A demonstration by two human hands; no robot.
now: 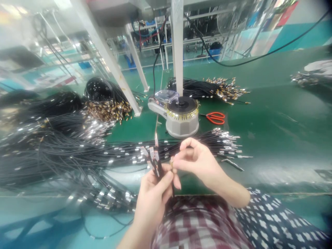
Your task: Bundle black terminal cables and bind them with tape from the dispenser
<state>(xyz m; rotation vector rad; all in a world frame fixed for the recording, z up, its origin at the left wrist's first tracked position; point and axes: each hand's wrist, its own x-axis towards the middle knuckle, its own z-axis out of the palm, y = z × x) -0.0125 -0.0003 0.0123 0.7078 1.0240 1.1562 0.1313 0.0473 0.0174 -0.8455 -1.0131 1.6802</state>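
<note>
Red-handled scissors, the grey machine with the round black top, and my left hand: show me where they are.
Red-handled scissors (217,118): head view, on the handles.
Grey machine (182,125): head view, front of its base.
Left hand (155,189): head view, middle of the hand.

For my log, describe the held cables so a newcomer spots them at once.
Above the near edge of the green table, find the left hand's grip. Black cables with silvery tips rise from it, whereas neighbouring bundles lie on the table.
</note>
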